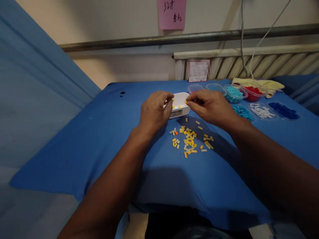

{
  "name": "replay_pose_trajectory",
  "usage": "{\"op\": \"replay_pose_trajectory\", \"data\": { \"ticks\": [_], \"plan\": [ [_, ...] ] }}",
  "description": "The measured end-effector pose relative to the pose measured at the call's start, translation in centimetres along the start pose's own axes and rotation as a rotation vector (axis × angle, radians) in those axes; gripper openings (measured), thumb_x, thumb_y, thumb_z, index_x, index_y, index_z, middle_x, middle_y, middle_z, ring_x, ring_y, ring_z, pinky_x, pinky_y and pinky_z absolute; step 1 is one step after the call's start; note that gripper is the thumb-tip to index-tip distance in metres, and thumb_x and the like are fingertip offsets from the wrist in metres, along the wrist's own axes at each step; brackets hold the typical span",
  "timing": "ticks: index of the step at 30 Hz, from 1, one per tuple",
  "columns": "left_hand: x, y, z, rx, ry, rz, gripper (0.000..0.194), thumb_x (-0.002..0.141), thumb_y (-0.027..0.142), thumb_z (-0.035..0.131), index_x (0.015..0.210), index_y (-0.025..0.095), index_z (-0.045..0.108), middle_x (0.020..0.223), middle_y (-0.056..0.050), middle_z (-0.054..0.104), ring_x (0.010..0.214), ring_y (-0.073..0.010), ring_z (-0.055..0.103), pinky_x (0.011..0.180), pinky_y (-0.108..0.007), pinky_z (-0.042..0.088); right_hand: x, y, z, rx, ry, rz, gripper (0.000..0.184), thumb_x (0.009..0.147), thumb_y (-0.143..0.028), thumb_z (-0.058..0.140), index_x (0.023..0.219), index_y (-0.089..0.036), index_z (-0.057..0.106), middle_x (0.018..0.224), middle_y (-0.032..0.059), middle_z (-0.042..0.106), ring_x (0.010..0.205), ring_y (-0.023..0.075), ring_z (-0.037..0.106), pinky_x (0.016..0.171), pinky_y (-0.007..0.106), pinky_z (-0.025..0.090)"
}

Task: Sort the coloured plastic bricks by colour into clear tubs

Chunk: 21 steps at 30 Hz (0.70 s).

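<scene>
Both hands are over a white plastic box (184,97) with a few yellow pieces on its bottom. My left hand (156,108) is closed in a pinch at the box's left side, with a bit of yellow at its fingertips. My right hand (209,103) pinches a small yellow building brick (186,102) at the box's right rim. In front of the box lies a loose pile of yellow building bricks (190,138), some showing pale sides. One orange brick (176,132) lies at the pile's left.
Clear tubs hold turquoise pieces (233,92) and red pieces (253,93) at the back right. Nearer are trays of blue pieces (242,113), white pieces (261,111) and dark blue pieces (284,110). A yellow cloth (271,83) lies behind. Small black bits (122,93) lie at the left.
</scene>
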<state>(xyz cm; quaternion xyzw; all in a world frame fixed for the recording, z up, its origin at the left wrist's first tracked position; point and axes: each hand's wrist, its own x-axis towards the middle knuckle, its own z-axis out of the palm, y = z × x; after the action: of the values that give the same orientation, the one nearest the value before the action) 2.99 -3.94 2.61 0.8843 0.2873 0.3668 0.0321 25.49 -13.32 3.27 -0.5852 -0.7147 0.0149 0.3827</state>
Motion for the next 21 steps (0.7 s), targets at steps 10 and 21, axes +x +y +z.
{"op": "replay_pose_trajectory", "data": {
  "ticks": [10, 21],
  "plan": [
    [-2.5, 2.1, 0.2, -0.077, -0.424, 0.194, 0.024, 0.110, 0.026, 0.057, 0.119, 0.021, 0.079, 0.113, -0.010, 0.080, 0.108, -0.0259, 0.074, 0.095, -0.040, 0.057, -3.9, 1.4, -0.4, 0.029, -0.264, -0.045, 0.022, 0.103, -0.026, 0.064, 0.112, -0.024, 0.084, 0.104, 0.0053, 0.087, 0.092, 0.0232, 0.079, 0.081, 0.033, 0.056],
    [-2.9, 2.5, 1.4, 0.029, -0.663, 0.152, 0.030, 0.104, 0.021, 0.062, 0.130, 0.019, 0.076, 0.124, -0.014, 0.080, 0.121, -0.0345, 0.073, 0.104, -0.051, 0.058, -6.7, 2.1, -1.7, 0.020, -0.465, -0.007, 0.021, 0.101, -0.025, 0.065, 0.111, -0.023, 0.084, 0.096, 0.0044, 0.085, 0.082, 0.0204, 0.077, 0.075, 0.030, 0.054]
  ]
}}
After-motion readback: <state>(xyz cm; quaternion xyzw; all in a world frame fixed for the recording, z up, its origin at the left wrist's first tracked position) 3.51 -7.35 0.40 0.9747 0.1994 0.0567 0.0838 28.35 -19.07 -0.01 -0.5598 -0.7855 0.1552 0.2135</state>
